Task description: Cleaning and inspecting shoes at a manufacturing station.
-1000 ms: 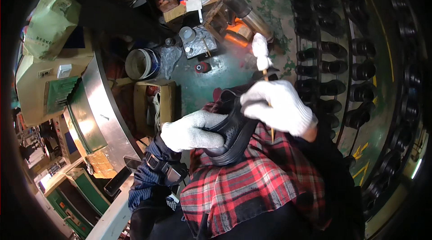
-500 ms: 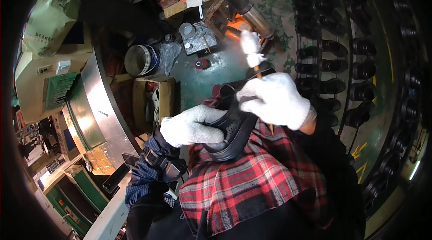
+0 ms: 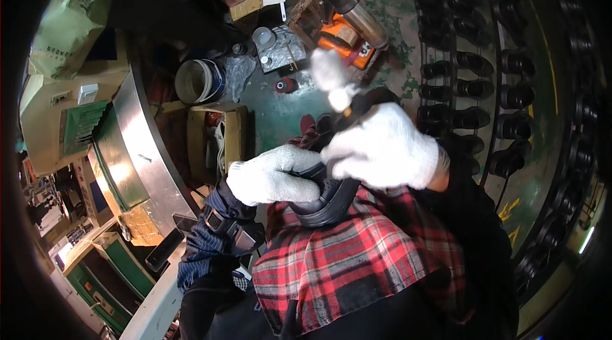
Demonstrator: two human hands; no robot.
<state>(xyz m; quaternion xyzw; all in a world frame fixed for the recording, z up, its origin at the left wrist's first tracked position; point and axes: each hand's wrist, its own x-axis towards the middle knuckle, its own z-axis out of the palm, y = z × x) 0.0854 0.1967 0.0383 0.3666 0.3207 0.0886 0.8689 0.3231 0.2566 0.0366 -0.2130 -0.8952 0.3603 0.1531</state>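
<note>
A black shoe (image 3: 328, 209) rests over the red plaid cloth (image 3: 357, 257) on my lap. My left hand (image 3: 271, 177), in a white knit glove, grips the shoe, its fingers reaching into the opening. My right hand (image 3: 386, 149), gloved the same way, is closed round a thin stick with white cloth bundled on its upper end (image 3: 331, 75). That bundle is blurred. The right hand lies over the far part of the shoe and hides much of it; the stick's lower end is out of sight.
Racks of black shoes (image 3: 472, 88) stand along the right. Ahead are an orange device (image 3: 341, 37), a metal cylinder (image 3: 357, 15), a small red-and-black bottle (image 3: 285, 86) and a bucket (image 3: 201, 82). A cardboard box (image 3: 236, 136) sits left of my hands, beside a metal-edged machine (image 3: 143, 130).
My right hand has shifted a little left over the shoe, and the stick's cloth-bundled end has swung left. My left hand and the shoe have barely moved.
</note>
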